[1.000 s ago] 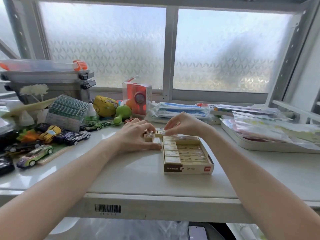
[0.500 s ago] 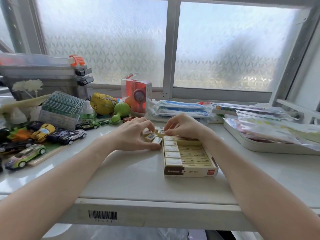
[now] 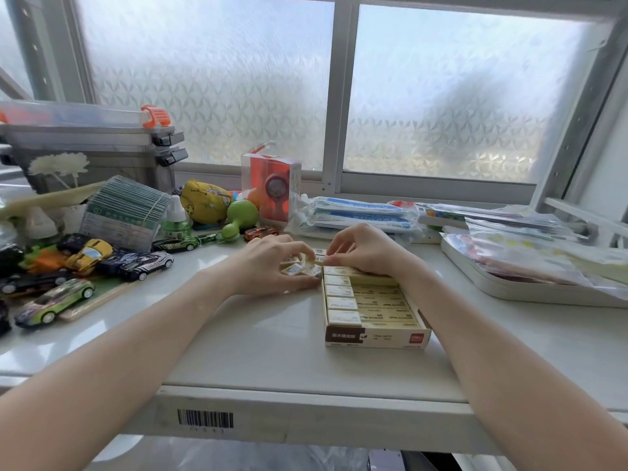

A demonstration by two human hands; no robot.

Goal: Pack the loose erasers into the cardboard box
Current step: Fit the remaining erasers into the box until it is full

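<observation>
Box point(image 3: 375, 338) is looking mostly full already, sitting mid-table. Both hands are working the few loose erasers point(image 3: 298, 267) just off its far left corner: left hand point(image 3: 268, 266) curling round them, right hand point(image 3: 362, 251) pinching one.

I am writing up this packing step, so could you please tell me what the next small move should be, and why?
Probably the right hand should carry the eraser it pinches back over the cardboard box and set it in at the far end. The near rows look filled, and several loose erasers lie under the left hand beside the box.
</observation>
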